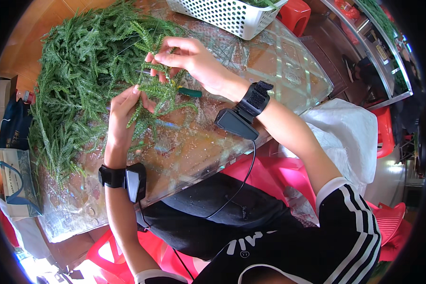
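Two hands: hold one leafy green sprig [161, 90] above the table [184, 161].
Left hand [124, 104]: pinches the lower stem between thumb and nearly closed fingertips.
Right hand [187, 55]: pinches higher up, with thumb and forefinger closed.
Green-handled tool [190, 92]: shows partly hidden beside the sprig.
Greenery pile [73, 90]: spreads leftward.

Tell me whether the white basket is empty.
Not empty: green sprigs show inside the white basket; how full it is, I cannot tell.
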`<state>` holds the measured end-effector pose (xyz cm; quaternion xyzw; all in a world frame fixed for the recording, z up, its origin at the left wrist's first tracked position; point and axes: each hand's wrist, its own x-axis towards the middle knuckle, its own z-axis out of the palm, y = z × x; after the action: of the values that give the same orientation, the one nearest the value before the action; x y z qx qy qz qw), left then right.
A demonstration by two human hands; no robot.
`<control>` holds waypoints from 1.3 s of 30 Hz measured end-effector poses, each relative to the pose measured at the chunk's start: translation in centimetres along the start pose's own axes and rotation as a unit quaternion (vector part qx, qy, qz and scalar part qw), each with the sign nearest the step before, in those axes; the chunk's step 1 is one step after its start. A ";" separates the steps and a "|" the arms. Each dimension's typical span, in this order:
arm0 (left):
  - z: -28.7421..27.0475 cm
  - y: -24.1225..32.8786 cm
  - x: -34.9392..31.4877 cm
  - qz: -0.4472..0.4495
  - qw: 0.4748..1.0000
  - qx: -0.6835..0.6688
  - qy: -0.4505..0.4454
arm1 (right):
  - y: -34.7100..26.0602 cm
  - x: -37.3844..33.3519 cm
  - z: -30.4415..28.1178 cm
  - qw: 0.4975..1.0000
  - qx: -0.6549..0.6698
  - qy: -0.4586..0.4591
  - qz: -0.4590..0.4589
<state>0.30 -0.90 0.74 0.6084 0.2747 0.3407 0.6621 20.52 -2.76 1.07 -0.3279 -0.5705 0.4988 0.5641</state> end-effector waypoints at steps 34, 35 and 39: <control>0.3 0.3 0.0 -0.023 0.993 0.096 -0.058 | 0.7 -0.1 0.0 0.998 0.021 -0.040 0.033; 0.2 0.2 0.0 -0.023 0.994 0.096 -0.057 | 0.6 -0.1 0.0 0.998 0.021 -0.041 0.033; -0.6 -0.4 0.3 -0.026 0.990 0.121 -0.062 | 0.5 -0.2 0.1 0.999 0.021 -0.021 0.031</control>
<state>0.03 -0.32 0.33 0.6967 0.2883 0.2494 0.6076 20.34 -2.82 0.59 -0.3224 -0.5612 0.5348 0.5433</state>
